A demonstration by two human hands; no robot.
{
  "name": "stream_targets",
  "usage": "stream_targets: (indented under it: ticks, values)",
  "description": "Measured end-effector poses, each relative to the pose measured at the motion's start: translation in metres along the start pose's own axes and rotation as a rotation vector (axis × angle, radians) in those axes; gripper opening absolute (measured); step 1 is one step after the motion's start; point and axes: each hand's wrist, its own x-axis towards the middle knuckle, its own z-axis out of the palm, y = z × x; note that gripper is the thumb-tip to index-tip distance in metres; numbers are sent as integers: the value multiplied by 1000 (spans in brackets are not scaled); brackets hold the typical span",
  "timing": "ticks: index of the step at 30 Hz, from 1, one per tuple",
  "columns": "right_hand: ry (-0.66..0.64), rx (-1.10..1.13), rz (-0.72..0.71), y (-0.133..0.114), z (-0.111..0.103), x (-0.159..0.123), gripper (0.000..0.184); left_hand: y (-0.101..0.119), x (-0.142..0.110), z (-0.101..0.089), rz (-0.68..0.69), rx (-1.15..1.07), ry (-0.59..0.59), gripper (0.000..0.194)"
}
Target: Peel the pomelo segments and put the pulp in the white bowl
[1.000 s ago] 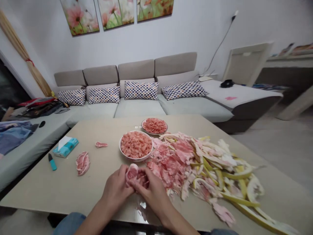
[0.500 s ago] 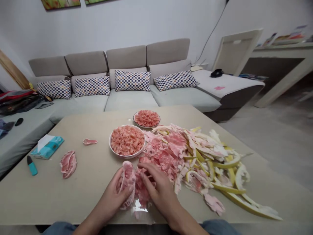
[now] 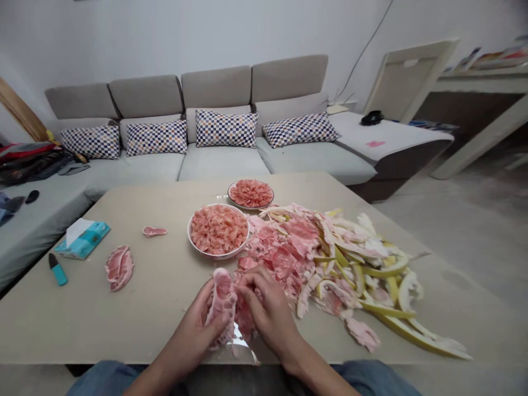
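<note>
My left hand (image 3: 200, 324) is closed around a pink pomelo segment (image 3: 223, 297), held upright near the table's front edge. At the segment's right side my right hand (image 3: 268, 311) pinches with thumb and fingers at thin pink membrane (image 3: 244, 319), which hangs below between the hands. Its fingertips are partly hidden. Just beyond the hands stands a white bowl (image 3: 218, 255) heaped with pomelo pulp (image 3: 218, 228). Right of it spreads a pile of pink membranes (image 3: 284, 256) with yellow-green and white pomelo rind (image 3: 391, 313).
A plate of pulp (image 3: 251, 192) stands behind the bowl. To the left lie another pomelo segment (image 3: 119, 268), a small piece (image 3: 154, 231), a teal-handled knife (image 3: 58, 270) and a blue tissue pack (image 3: 84, 240). A grey sofa (image 3: 223, 162) runs behind the table (image 3: 165, 302).
The whole view has tilted down slightly. My right hand's fingers have shifted up and closed tighter beside the segment. My left hand keeps its hold on the pomelo segment.
</note>
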Motion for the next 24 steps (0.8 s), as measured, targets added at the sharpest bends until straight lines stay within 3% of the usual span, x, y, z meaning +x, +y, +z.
stream_targets:
  ticks: [12, 19, 24]
  values:
    - [76, -28, 16, 0, 1, -3, 21, 2, -1, 3, -37, -224, -91, 62]
    - [197, -115, 137, 13, -14, 6, 24, 5, -7, 0, -116, -254, -14, 71]
    - [-7, -41, 208, 2, -20, 7, 23, 6, -5, -4, -81, -174, 47, 74]
